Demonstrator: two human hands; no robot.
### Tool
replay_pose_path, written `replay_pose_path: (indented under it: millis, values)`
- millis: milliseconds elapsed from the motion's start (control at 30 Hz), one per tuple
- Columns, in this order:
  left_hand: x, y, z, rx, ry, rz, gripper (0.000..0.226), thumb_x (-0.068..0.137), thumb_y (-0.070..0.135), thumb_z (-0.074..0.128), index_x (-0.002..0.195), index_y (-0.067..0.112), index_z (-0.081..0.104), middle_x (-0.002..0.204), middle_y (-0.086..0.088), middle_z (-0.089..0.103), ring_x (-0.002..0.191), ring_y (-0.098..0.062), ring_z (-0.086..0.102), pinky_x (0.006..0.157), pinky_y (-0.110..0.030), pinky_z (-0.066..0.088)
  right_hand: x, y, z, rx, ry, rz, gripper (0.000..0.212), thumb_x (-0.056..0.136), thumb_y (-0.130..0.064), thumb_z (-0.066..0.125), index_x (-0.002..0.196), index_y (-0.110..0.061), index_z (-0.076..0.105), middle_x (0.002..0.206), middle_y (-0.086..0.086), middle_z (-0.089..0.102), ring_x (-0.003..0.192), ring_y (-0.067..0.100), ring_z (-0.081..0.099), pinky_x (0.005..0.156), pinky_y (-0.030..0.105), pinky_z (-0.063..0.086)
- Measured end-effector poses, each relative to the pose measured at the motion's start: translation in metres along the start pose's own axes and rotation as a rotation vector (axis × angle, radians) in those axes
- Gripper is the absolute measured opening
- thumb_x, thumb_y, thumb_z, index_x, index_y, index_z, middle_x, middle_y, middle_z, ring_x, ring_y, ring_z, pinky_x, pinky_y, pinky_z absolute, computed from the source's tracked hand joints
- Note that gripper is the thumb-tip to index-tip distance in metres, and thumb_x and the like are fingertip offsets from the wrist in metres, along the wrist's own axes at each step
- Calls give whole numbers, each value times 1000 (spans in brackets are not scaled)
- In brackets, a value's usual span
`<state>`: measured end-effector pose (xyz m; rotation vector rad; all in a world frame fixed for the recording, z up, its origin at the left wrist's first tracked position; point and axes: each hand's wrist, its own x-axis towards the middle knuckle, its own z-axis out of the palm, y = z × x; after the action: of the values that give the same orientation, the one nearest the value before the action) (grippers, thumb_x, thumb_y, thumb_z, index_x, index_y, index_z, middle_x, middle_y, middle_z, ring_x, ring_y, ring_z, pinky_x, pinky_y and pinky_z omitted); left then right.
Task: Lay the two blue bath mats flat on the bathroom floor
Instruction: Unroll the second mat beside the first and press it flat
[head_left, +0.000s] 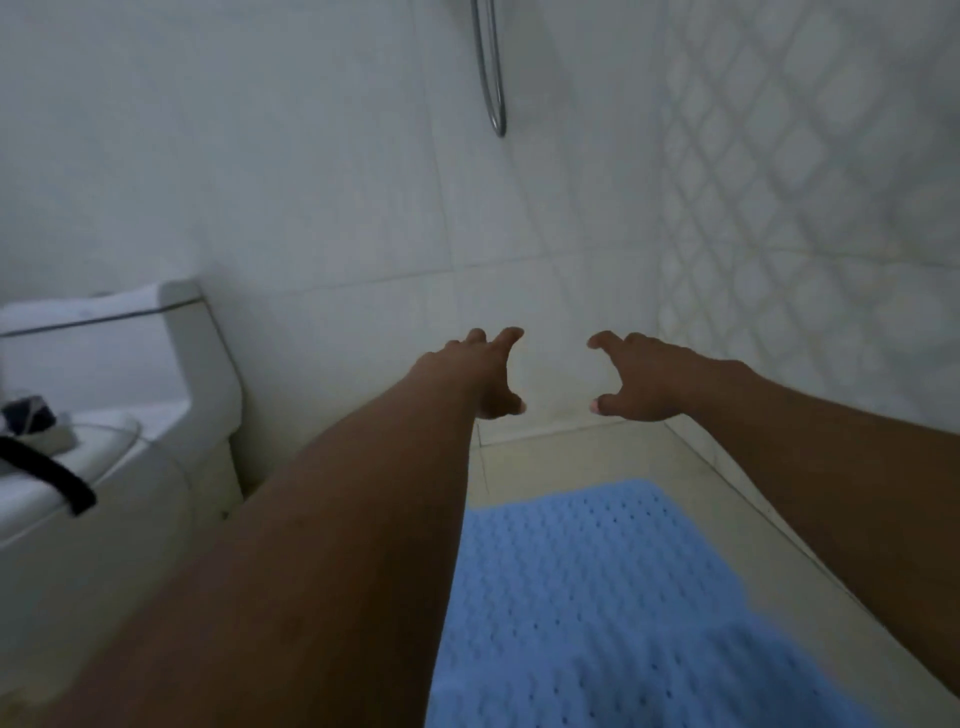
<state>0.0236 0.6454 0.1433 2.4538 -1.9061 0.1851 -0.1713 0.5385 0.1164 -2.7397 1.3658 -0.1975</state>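
With the left hand (485, 376) and right hand (641, 379) hovering empty, fingers spread, only 1 blue mat (597, 597) is showing, so misjudging the remaining floor (571, 457) is risking overlap.

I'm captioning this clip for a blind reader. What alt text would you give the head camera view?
Two bare arms reach forward over a blue bath mat lying flat on the bathroom floor, the left hand and right hand open and empty with fingers curled. A white toilet stands at left and a metal shower hose hangs on the tiled wall.
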Motion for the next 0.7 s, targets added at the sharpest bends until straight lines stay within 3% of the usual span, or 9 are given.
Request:
replay_pose_path:
  millis: [300, 700]
  values:
    - [-2, 6, -40, 44, 30, -6, 98, 87, 58, 69, 160, 41, 5, 161, -5, 29, 143, -34, 39, 107, -58, 39, -3, -5, -34, 28, 71, 17, 92, 87, -57, 67, 157, -31, 12, 157, 14, 30, 138, 35, 44, 110, 52, 42]
    - [64, -30, 83, 64, -159, -2, 104, 83, 62, 71, 159, 42, 4, 163, -7, 25, 142, -38, 42, 110, -60, 38, 63, 10, 55, 105, -21, 15, 89, 88, -49, 71, 156, -25, 20, 152, 19, 36, 136, 35, 43, 109, 46, 42]
